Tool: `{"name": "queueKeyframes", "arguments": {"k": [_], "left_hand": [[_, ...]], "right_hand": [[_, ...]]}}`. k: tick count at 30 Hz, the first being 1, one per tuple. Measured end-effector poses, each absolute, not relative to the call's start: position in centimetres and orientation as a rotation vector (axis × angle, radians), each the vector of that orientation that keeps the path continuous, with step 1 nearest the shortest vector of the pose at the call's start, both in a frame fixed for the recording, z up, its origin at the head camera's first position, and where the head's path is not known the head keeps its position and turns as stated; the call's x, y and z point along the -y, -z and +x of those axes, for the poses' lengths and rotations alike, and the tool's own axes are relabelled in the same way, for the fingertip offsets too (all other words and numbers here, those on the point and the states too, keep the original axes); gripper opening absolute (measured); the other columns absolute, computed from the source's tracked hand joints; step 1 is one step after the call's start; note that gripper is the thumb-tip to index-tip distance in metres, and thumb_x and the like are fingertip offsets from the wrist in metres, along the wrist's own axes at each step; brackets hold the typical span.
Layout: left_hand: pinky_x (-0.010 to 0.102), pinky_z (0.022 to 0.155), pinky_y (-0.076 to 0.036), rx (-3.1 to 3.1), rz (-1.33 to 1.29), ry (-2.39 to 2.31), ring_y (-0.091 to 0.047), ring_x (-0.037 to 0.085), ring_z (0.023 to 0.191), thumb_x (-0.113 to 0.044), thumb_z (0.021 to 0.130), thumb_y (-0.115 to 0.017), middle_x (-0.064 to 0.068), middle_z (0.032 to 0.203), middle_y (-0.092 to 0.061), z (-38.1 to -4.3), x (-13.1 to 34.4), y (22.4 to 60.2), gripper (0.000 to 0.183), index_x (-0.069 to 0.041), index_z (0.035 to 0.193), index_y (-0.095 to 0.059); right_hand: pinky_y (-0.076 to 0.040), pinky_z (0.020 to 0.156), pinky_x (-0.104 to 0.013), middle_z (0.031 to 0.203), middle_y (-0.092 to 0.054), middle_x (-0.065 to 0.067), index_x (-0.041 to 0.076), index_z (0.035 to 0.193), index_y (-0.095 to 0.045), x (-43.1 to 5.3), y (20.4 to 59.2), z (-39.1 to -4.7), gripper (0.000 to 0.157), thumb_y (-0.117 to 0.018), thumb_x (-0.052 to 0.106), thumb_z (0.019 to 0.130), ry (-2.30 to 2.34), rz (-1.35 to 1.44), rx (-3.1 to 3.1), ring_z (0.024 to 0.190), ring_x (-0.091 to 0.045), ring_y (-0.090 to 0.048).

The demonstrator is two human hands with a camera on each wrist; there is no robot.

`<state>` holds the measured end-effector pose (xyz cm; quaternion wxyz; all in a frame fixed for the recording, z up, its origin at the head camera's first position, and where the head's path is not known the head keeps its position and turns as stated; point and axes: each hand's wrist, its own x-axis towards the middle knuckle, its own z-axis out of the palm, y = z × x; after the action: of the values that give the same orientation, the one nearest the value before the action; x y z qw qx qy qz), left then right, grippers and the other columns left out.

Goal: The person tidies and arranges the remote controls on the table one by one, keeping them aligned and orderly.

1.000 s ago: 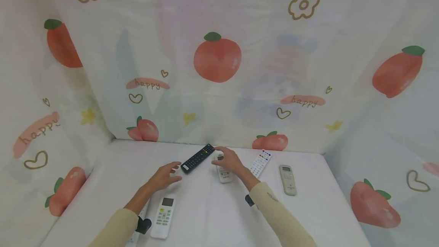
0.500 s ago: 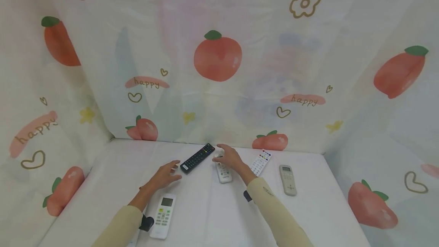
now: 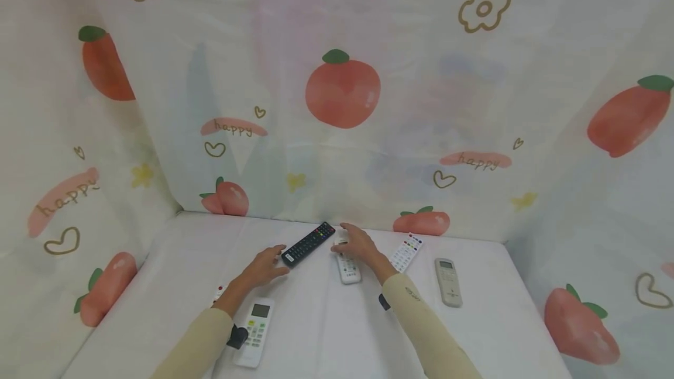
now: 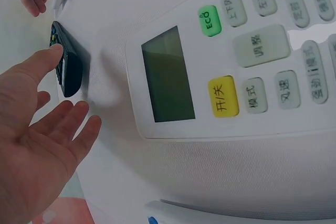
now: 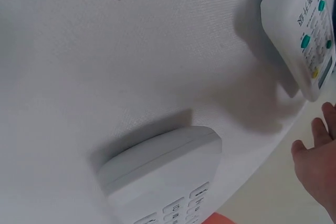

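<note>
Black TV remote [image 3: 308,244] lies slantwise on a white tabletop [image 3: 337,332] between a person's hands. Nearest is a white air-conditioner remote [image 3: 258,326]; beyond it, the left hand [image 3: 261,266], fingers spread wide, reaches the black remote's near end, contact unclear. Toward the far end, the right hand [image 3: 360,245], fingers parted and gripping nothing visible, has eased slightly away within the past second, over a second white remote [image 3: 349,271]. The black remote has not visibly shifted, suggesting its handling is paused. Behind hangs a peach-print curtain [image 3: 342,157].
</note>
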<state>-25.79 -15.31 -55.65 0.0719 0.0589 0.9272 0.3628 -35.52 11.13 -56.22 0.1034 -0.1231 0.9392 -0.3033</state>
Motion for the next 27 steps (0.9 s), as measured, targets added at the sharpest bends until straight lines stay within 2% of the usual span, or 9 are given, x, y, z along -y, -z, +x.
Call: {"name": "queueKeyframes", "arguments": {"k": [15,22,27], "left_hand": [[0.043,0.091,-0.042,-2.769,0.068,-1.033,-0.051,0.033,0.111,-0.02,0.081,-0.071,0.02,0.131,-0.046,-26.2,14.9,56.0,0.068,-0.001,0.138,-0.037],[0.042,0.094,-0.04,-2.771,0.126,-1.045,-0.052,0.033,0.111,-0.019,0.083,-0.069,0.02,0.132,-0.045,-26.7,14.9,56.3,0.065,0.001,0.137,-0.037],[0.043,0.094,-0.04,-2.778,0.105,-1.009,-0.052,0.032,0.112,-0.019,0.084,-0.068,0.02,0.13,-0.047,-26.9,14.8,56.3,0.063,0.0,0.136,-0.039]], "right_hand": [[-0.029,0.103,-0.042,0.141,-0.038,-0.009,0.011,0.14,-0.036,-10.3,56.0,-35.9,0.082,-0.074,0.043,0.074,0.874,-0.4,-2.764,0.129,-0.027,-0.034],[-0.029,0.103,-0.041,0.14,-0.04,-0.009,0.01,0.14,-0.037,-9.9,56.1,-36.3,0.085,-0.075,0.046,0.072,0.759,-0.422,-2.817,0.128,-0.027,-0.036],[-0.025,0.105,-0.043,0.141,-0.039,-0.007,0.012,0.14,-0.036,-9.6,56.5,-36.8,0.088,-0.075,0.048,0.07,0.727,-0.407,-2.808,0.129,-0.027,-0.034]]}}
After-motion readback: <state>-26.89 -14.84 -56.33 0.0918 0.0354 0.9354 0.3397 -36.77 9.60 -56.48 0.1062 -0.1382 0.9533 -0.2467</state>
